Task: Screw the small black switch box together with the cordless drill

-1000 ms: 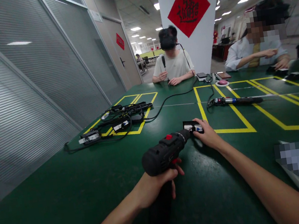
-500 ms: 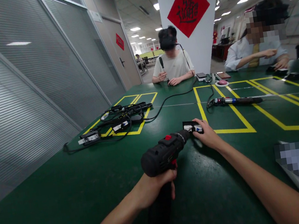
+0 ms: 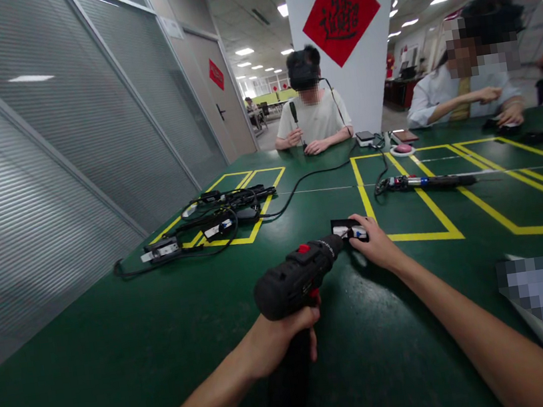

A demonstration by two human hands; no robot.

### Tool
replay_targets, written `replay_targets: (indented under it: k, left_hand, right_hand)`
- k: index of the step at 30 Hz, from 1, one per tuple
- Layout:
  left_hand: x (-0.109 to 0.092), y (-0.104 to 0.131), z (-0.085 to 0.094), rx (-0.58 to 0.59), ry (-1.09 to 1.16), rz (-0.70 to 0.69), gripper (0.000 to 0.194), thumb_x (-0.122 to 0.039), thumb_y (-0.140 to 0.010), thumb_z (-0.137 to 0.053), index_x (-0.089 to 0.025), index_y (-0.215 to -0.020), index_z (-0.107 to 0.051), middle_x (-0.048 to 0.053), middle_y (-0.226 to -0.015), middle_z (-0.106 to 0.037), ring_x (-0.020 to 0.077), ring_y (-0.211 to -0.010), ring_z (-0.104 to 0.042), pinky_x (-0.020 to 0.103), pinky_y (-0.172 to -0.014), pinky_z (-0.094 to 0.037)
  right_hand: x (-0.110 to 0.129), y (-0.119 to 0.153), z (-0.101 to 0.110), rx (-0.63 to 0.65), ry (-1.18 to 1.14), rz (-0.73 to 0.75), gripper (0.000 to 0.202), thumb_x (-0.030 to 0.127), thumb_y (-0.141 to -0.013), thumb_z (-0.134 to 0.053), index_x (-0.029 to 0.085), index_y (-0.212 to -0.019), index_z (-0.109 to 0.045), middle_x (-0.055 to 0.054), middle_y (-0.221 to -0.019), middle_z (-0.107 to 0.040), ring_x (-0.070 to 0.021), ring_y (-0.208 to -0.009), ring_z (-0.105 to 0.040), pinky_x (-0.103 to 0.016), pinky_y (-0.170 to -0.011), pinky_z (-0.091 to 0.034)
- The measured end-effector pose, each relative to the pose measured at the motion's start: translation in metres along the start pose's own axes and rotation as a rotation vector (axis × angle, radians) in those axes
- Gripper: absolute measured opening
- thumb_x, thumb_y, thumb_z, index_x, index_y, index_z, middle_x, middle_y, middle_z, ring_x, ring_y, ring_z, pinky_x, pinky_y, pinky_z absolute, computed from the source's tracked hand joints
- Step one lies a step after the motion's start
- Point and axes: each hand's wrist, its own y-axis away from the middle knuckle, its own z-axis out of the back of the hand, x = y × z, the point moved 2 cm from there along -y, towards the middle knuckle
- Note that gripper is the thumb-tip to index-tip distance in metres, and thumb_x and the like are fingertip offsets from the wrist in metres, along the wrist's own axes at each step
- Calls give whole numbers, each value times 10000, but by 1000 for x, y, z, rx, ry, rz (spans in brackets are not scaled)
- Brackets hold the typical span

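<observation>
My left hand (image 3: 285, 336) is wrapped round the handle of a black power drill (image 3: 295, 279) with red buttons. The drill points forward and to the right, and its bit reaches a small black and white block (image 3: 342, 228) on the green table. My right hand (image 3: 375, 243) grips the right end of that block between thumb and fingers. Whether the bit touches a screw is too small to tell.
Black cabled devices (image 3: 219, 226) lie on the left of the green table (image 3: 167, 326). A cabled tool (image 3: 425, 183) lies across yellow tape at the right. A pale-edged object (image 3: 534, 315) is at the near right. Two people sit opposite; one holds a screwdriver (image 3: 294, 114).
Both hands, the drill and the block hold nearly the same position. At the far right edge, another person's arm has come into view.
</observation>
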Motion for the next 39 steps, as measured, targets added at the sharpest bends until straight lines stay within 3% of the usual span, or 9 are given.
replay_targets:
  k: [17, 26, 33, 39]
  left_hand:
    - [1, 0, 0, 6, 40, 0, 297, -315, -824, -578, -142, -1061, -536, 19, -817, -583, 107, -502, -584, 251, -512, -411]
    - [-4, -1, -1, 49, 64, -54, 432, -298, -832, -572, -174, -1235, -477, 126, -1206, -591, 90, -514, -615, 253, -519, -440]
    - [0, -2, 0, 33, 70, -30, 272, -308, -808, -582, -133, -1012, -542, 30, -861, -604, 101, -501, -599, 237, -505, -423]
    - [2, -2, 1, 13, 68, 4, 215, -287, -807, -591, -143, -957, -538, -5, -767, -561, 99, -500, -587, 240, -517, -420]
  right_hand:
    - [-1, 0, 0, 5, 2, 5, 512, 259, -773, -559, 222, -1279, -488, -74, -1159, -494, -244, -1116, -514, -390, -1017, -382]
    - [-4, -1, -2, -4, 0, 0, 513, 258, -761, -565, 214, -1268, -502, -77, -1154, -500, -239, -1098, -529, -379, -1001, -398]
    - [-4, -1, -1, -1, 1, 3, 527, 260, -763, -563, 213, -1283, -490, -78, -1156, -500, -244, -1084, -532, -396, -1002, -397]
    - [-1, 1, 0, -11, 6, 6, 520, 263, -765, -562, 201, -1278, -500, -82, -1141, -507, -242, -1082, -532, -383, -994, -401]
